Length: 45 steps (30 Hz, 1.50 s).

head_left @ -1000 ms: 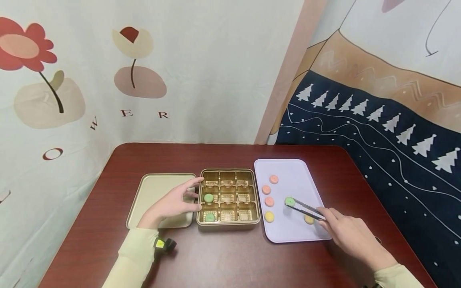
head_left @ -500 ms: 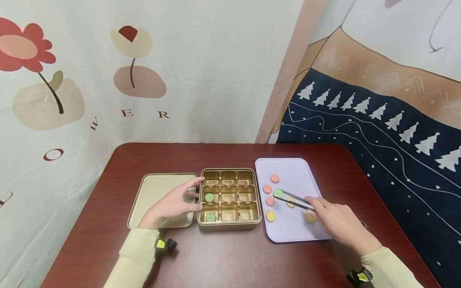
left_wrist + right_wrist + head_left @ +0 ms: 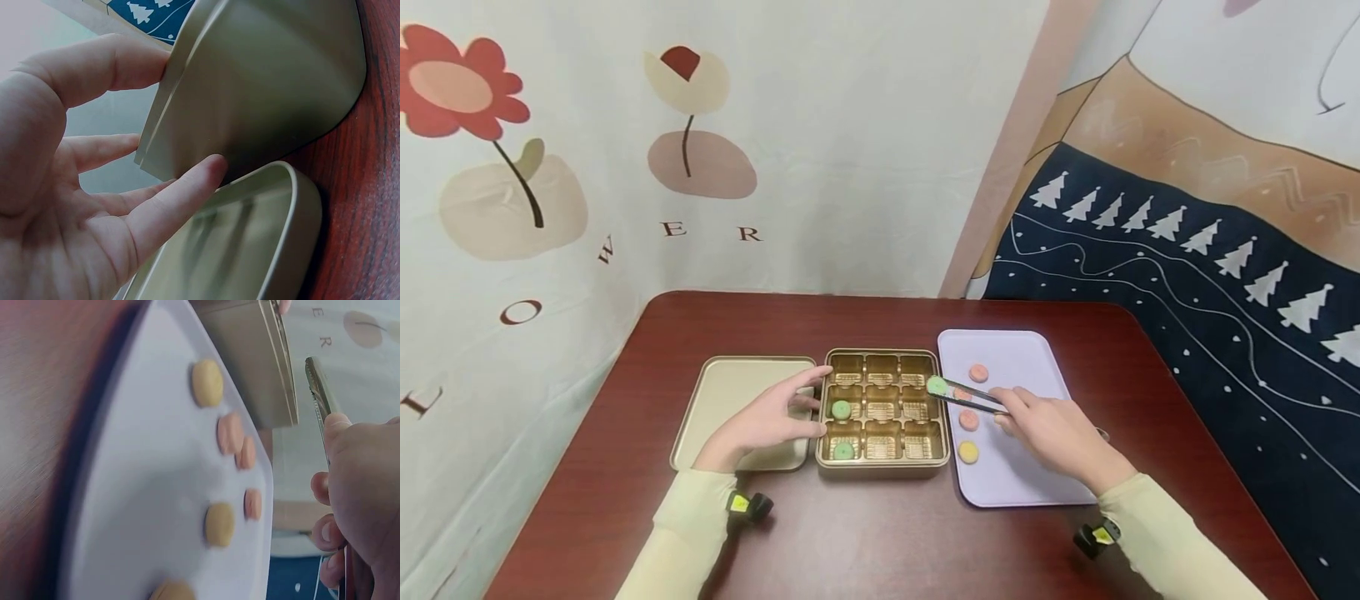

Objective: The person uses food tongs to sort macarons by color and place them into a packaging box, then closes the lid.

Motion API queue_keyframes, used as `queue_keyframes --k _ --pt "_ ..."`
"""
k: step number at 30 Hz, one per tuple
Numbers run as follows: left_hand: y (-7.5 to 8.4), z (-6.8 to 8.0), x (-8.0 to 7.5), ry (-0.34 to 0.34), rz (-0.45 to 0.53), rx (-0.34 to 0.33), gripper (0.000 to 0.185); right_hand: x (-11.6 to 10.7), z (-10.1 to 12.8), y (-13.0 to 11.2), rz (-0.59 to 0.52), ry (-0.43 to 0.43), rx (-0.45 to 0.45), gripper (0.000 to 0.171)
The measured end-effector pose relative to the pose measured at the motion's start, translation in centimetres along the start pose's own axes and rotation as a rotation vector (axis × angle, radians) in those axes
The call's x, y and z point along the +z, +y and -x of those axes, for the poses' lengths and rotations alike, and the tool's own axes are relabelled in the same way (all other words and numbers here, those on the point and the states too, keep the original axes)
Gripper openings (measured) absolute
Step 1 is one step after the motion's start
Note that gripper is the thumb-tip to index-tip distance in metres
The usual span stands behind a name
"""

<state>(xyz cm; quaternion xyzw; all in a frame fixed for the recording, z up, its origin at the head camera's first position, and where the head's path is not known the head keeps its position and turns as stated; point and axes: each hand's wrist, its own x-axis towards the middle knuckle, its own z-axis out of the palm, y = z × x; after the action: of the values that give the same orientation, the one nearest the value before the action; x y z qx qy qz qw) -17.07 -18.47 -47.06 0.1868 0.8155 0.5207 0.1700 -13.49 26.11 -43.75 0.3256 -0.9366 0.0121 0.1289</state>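
Note:
A gold tin [image 3: 883,355] with nine compartments sits mid-table; green round pieces lie in its middle-left [image 3: 841,409] and front-left [image 3: 844,450] cells. My left hand [image 3: 808,406] rests with straight fingers against the tin's left wall [image 3: 250,81], over the lid [image 3: 250,237]. My right hand [image 3: 1006,402] grips metal tongs [image 3: 970,395], which pinch a third green piece [image 3: 937,385] above the tin's right rim. In the right wrist view the tongs [image 3: 322,400] point towards the tin [image 3: 256,350].
The gold lid [image 3: 737,400] lies left of the tin. A lavender tray [image 3: 1022,354] to its right holds pink [image 3: 978,372] and yellow [image 3: 968,452] pieces; the right wrist view shows several [image 3: 219,524]. Patterned cloth walls stand behind and to the right of the table.
My right hand has carried the green piece in the tongs leftwards, from the tray's middle to the tin's right rim. The left hand has stayed on the tin.

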Motion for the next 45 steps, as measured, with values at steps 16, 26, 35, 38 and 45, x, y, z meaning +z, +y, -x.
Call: queue_keyframes --k 16,26,35,38,45 --pt "0.8 -0.6 0.1 -0.014 -0.01 -0.012 0.098 0.5 -8.0 -2.8 -0.074 -0.047 -0.055 0.04" --pt "0.7 -0.2 0.1 -0.006 -0.02 -0.017 0.097 1.1 -10.9 -4.6 -0.059 -0.057 -0.121 0.035" --pt "0.5 -0.1 0.3 0.001 -0.018 -0.011 0.097 1.8 -11.7 -4.8 -0.031 -0.061 -0.134 0.035" --pt "0.4 0.0 0.3 -0.001 -0.012 -0.011 0.097 1.8 -11.6 -4.8 -0.016 -0.073 -0.133 0.039" --pt "0.3 0.0 0.1 0.007 -0.038 -0.006 0.097 1.8 -11.6 -4.8 0.003 -0.115 -0.102 0.046"
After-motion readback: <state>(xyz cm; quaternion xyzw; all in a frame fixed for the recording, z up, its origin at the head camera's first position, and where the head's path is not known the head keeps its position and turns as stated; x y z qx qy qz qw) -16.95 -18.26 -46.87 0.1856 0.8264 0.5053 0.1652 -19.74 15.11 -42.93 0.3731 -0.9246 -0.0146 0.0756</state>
